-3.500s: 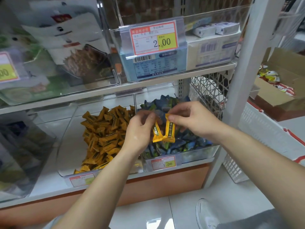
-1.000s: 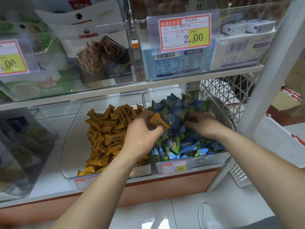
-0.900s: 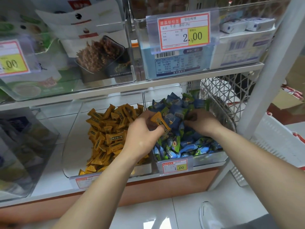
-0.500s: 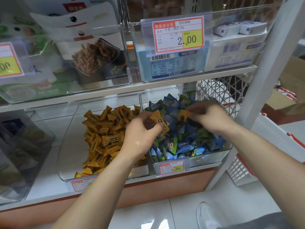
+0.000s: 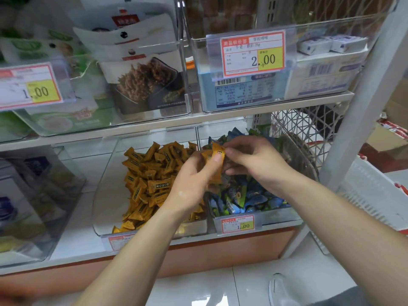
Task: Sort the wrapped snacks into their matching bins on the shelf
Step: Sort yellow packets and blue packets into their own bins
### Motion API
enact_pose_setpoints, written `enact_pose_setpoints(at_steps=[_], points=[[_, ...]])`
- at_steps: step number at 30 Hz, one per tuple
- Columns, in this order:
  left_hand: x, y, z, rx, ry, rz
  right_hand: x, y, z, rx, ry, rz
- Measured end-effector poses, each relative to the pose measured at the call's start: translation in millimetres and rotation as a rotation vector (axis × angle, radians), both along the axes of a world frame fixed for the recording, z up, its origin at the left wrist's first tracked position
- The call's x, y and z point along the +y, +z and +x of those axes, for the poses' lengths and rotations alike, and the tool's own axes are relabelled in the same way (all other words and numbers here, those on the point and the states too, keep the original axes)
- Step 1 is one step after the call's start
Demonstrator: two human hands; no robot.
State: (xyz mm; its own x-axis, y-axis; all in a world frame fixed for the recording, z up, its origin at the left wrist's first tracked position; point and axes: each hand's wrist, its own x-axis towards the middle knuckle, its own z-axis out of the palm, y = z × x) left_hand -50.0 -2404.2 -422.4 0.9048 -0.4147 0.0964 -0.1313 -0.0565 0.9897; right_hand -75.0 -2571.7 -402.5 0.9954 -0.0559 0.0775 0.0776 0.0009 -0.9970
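Two clear bins sit side by side on the low shelf. The left bin (image 5: pixel 103 208) holds a heap of orange wrapped snacks (image 5: pixel 152 180). The right bin (image 5: pixel 276 214) holds blue and green wrapped snacks (image 5: pixel 245 197). My left hand (image 5: pixel 194 180) grips a few orange snacks (image 5: pixel 215 160) above the divide between the bins. My right hand (image 5: pixel 254 164) pinches the top of one of those orange snacks, just over the blue pile.
A white shelf post (image 5: pixel 362 102) rises at the right, with a white lattice basket (image 5: pixel 309 133) behind it. The upper shelf carries clear bins with price tags (image 5: pixel 252 55) and packaged goods. A cardboard box (image 5: pixel 395 133) stands far right. My shoe (image 5: pixel 284 290) is on the tiled floor.
My right hand has lifted out of the blue pile and come to the left hand, bringing an orange snack to the ones held there. The view has tilted slightly.
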Motion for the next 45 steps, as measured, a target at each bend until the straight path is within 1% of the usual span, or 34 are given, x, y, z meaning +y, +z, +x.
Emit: enact_pose_setpoints(at_steps=[2, 3, 4, 6, 7, 8, 10, 11, 12, 14, 17, 20, 24, 27, 28, 30, 31, 32, 33, 34, 36, 41, 45], points=[[11, 1, 2, -0.101, 0.011, 0.115, 1, -1, 5, 0.008, 0.002, 0.025], [18, 1, 7, -0.153, 0.053, 0.183, -1, -2, 8, 0.004, -0.032, 0.0], [28, 0, 13, -0.208, 0.117, 0.268, -5, -5, 11, -0.008, -0.093, -0.065], [52, 0, 28, -0.29, 0.258, 0.468, -18, -13, 19, -0.048, -0.228, -0.3], [63, -2, 35, -0.299, 0.298, 0.567, -23, -18, 22, -0.068, -0.253, -0.443], [73, -5, 41, -0.289, 0.313, 0.665, -26, -23, 24, -0.081, -0.234, -0.605], [83, -15, 49, -0.266, 0.286, 0.83, -25, -34, 29, -0.097, -0.103, -0.922], [83, -20, 50, -0.277, 0.275, 0.87, -19, -38, 31, -0.084, -0.02, -1.04], [82, -22, 51, -0.307, 0.275, 0.869, -12, -41, 32, -0.061, 0.056, -1.123], [74, -22, 50, -0.411, 0.276, 0.801, -1, -48, 35, -0.023, 0.159, -1.276], [56, -19, 42, -0.504, 0.183, 0.774, -2, -50, 33, 0.011, 0.182, -1.468], [41, -26, 34, -0.48, 0.077, 0.785, -20, -45, 30, 0.074, 0.17, -1.504], [36, -35, 36, -0.419, 0.037, 0.709, -45, -34, 24, 0.175, 0.164, -1.438], [38, -35, 36, -0.403, 0.016, 0.673, -49, -27, 24, 0.231, 0.16, -1.507], [38, -34, 36, -0.393, 0.007, 0.663, -46, -26, 25, 0.221, 0.126, -1.553], [37, -34, 34, -0.384, -0.003, 0.652, -33, -24, 30, 0.098, 0.018, -1.594], [37, -34, 34, -0.387, -0.003, 0.654, -25, -25, 33, 0.008, -0.009, -1.558], [36, -35, 33, -0.389, -0.002, 0.653, -16, -27, 35, -0.055, 0.008, -1.496], [36, -35, 33, -0.391, 0.0, 0.649, -9, -32, 37, -0.074, 0.069, -1.45], [36, -35, 32, -0.391, 0.001, 0.645, -4, -38, 39, -0.061, 0.142, -1.446], [37, -34, 31, -0.382, 0.004, 0.637, -5, -49, 42, 0.023, 0.234, -1.525], [38, -35, 32, -0.358, -0.002, 0.62, -36, -44, 41, 0.108, 0.117, -1.528], [38, -36, 33, -0.346, -0.001, 0.621, -38, -39, 43, 0.239, 0.123, -1.561]])
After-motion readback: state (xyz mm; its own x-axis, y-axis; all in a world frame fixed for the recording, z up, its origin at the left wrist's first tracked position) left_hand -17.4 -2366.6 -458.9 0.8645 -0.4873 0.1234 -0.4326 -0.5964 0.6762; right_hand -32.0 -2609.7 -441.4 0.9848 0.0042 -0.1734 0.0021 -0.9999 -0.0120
